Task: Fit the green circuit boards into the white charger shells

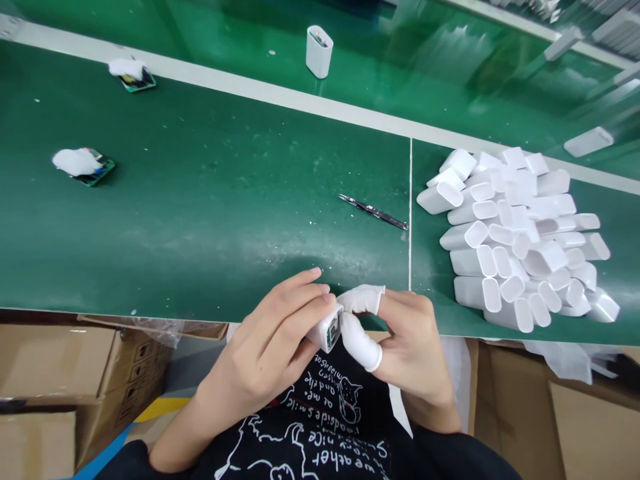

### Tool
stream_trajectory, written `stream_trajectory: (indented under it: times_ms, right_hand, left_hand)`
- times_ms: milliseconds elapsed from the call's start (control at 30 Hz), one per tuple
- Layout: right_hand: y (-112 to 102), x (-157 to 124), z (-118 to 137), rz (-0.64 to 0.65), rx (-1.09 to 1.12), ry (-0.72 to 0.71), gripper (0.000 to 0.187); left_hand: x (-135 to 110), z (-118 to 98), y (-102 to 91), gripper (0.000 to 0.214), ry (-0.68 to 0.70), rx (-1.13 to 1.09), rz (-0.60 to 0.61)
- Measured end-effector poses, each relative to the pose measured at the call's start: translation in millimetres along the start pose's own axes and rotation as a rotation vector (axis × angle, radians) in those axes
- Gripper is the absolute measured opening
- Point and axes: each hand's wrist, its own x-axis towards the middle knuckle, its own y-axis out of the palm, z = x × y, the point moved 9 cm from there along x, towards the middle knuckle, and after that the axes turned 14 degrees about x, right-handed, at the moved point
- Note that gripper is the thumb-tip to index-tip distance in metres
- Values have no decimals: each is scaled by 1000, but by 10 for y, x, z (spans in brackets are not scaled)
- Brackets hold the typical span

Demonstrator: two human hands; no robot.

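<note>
My left hand [280, 333] is wrapped round a white plastic housing [326, 333], whose open end faces right and shows a bit of green circuit board inside. White finger cots cover the thumb and index finger of my right hand [395, 340], which are pinched at the rim of that open end. Whether a small part sits between those fingertips is hidden. Beyond my hands, black tweezers [374, 212] lie on the green mat. On the left are two circuit boards, a nearer one [95, 170] and a farther one [135, 77], each topped with white material.
Many empty white housings [500, 240] are heaped on the right, past a white line [411, 200]. One housing with parts inside [319, 53] stands upright on the back strip; another [589, 141] lies at far right. Cardboard boxes [55, 363] sit below the table's front edge.
</note>
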Motion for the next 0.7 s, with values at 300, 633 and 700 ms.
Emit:
stream_trajectory:
  times_ms: [300, 633, 700]
  right_hand:
    - [37, 1, -147, 184, 199, 95, 18]
    - [171, -354, 115, -288, 30, -234, 66]
    - [167, -389, 93, -347, 76, -236, 62]
  left_hand:
    - [-43, 172, 88, 46, -140, -150, 1]
    - [-170, 221, 23, 52, -346, -157, -300]
    - [-149, 110, -55, 49, -302, -66, -337]
